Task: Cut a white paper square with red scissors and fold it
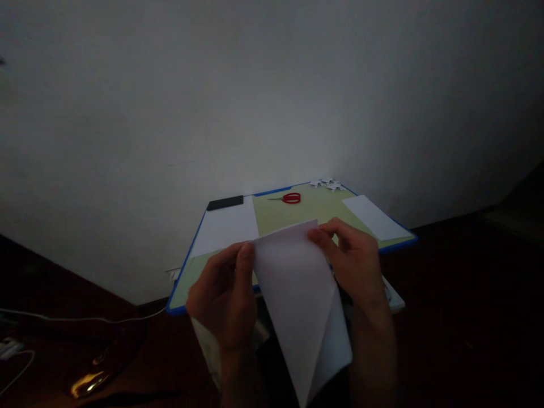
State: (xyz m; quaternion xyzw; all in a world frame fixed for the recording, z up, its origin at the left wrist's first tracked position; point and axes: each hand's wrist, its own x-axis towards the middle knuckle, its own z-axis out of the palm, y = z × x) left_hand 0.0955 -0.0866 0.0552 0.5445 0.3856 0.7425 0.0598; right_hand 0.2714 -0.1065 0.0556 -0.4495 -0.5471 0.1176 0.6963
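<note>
A folded white sheet of paper (295, 289) hangs between my two hands, its point toward the bottom of the view. At its upper left corner, my left hand (229, 286) pinches the edge between thumb and fingers. My right hand (351, 255) grips the upper right corner, thumb on the near face. A second layer of the paper shows behind the front one at the lower right. Beyond the hands, red-handled scissors (291, 198) lie on the green table top (276, 217).
Small white paper cutouts (328, 183) are piled at the back right. A white sheet (376, 217) lies on the right side, and more white paper (225, 225) on the left beneath a dark flat object (225, 202). The table has a blue rim; a wall (272, 102) stands behind. A white cable (85, 319) runs at left.
</note>
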